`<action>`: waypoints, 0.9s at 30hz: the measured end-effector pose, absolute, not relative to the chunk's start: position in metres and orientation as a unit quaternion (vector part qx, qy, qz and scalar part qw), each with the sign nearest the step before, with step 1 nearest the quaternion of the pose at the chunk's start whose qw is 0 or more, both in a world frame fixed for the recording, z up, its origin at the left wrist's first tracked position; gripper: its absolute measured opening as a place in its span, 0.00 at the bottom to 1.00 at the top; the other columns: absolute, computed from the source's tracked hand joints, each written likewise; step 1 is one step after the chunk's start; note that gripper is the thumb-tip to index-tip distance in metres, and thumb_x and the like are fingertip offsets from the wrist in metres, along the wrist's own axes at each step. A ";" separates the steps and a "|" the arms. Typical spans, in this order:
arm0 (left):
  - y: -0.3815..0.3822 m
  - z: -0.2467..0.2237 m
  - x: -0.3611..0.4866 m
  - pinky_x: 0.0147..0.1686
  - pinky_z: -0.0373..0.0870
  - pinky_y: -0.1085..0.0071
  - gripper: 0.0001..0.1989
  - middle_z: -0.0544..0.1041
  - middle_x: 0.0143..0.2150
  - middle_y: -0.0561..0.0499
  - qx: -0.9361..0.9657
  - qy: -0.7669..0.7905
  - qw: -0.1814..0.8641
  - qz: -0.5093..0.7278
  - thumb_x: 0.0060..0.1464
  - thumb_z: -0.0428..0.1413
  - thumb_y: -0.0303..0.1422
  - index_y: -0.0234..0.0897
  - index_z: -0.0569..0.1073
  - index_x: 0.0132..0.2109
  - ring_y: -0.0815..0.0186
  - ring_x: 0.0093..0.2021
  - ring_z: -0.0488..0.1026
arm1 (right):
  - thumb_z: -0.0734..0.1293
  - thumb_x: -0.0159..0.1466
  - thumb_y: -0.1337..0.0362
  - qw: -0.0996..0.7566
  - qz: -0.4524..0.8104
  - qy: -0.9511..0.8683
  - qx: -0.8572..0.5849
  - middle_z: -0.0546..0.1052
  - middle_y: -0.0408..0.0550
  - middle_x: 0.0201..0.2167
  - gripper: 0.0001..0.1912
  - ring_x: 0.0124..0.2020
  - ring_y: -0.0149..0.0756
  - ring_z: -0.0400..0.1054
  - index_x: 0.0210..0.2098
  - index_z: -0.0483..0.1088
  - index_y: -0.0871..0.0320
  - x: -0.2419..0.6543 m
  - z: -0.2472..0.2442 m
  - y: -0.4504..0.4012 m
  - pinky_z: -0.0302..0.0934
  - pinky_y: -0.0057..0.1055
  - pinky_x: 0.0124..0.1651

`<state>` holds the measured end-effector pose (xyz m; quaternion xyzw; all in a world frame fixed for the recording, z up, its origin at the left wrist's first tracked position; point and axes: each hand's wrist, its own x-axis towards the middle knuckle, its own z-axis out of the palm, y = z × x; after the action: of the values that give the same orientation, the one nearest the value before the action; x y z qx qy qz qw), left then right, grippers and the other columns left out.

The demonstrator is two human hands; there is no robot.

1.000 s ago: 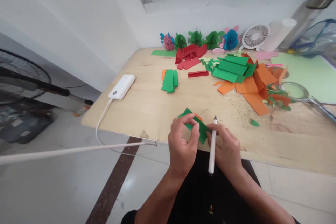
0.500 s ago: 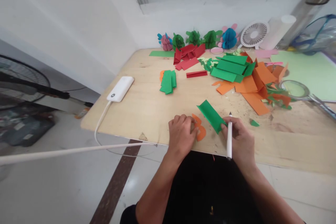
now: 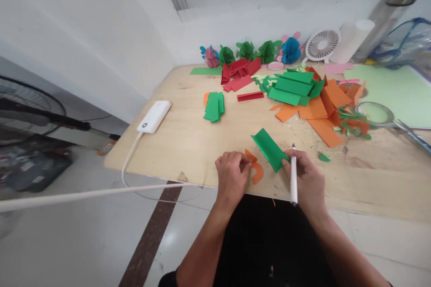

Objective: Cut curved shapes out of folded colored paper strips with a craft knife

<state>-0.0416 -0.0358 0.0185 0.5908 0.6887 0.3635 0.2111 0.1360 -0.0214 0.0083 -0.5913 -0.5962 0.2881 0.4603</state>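
My left hand (image 3: 232, 172) is closed, thumb and fingers pinching the edge of a curved orange paper cutout (image 3: 257, 173) low over the table's front edge. Part of the cutout is covered by the fingers. To the right of it, a folded green paper strip (image 3: 269, 149) slants up and left from my right hand (image 3: 307, 179), its lower corner between thumb and fingers. That same hand also holds a white pen (image 3: 294, 179), dark tip pointing away from me. The strip's far end lies open along its crease.
Stacked green strips (image 3: 214, 106) lie mid-table, with red folded papers (image 3: 239, 70) behind. A pile of green folded papers (image 3: 291, 86) and orange papers (image 3: 325, 119) spreads to the right, near scissors (image 3: 409, 131). A white power bank (image 3: 154, 116) sits left; a small fan (image 3: 322, 45) stands at the wall.
My left fingers have shifted on the orange cutout, which now shows a more curved, hooked outline. My right hand keeps the pen and green strip nearly in place. The view has moved slightly.
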 end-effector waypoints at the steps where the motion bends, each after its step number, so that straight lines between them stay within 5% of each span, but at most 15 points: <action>1: -0.037 0.019 -0.043 0.47 0.68 0.56 0.04 0.79 0.33 0.50 0.583 0.683 0.224 0.378 0.51 0.58 0.26 0.39 0.74 0.29 0.57 0.40 0.74 | 0.66 0.61 0.57 0.463 0.292 -0.592 -0.592 0.77 0.45 0.31 0.08 0.30 0.35 0.71 0.38 0.73 0.53 0.136 0.008 -0.021 0.67 0.31 0.33; 11: -0.034 0.037 -0.040 0.40 0.74 0.70 0.06 0.79 0.31 0.51 0.444 0.583 0.409 0.543 0.50 0.62 0.33 0.36 0.74 0.30 0.66 0.35 0.77 | 0.72 0.56 0.58 0.500 0.448 -0.511 -0.537 0.74 0.41 0.27 0.12 0.26 0.31 0.67 0.39 0.73 0.53 0.131 0.014 -0.025 0.63 0.26 0.27; 27: -0.029 0.040 -0.005 0.31 0.69 0.78 0.10 0.73 0.28 0.55 0.233 0.543 0.426 0.686 0.44 0.64 0.30 0.35 0.74 0.36 0.72 0.29 0.71 | 0.75 0.54 0.55 0.523 0.553 -0.426 -0.489 0.76 0.41 0.30 0.15 0.26 0.29 0.70 0.39 0.72 0.52 0.110 0.016 -0.047 0.67 0.25 0.28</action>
<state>-0.0046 -0.0288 0.0405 0.2326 0.5426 0.6855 0.4260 0.1097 -0.0472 0.0158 -0.4892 -0.4262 0.5525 0.5232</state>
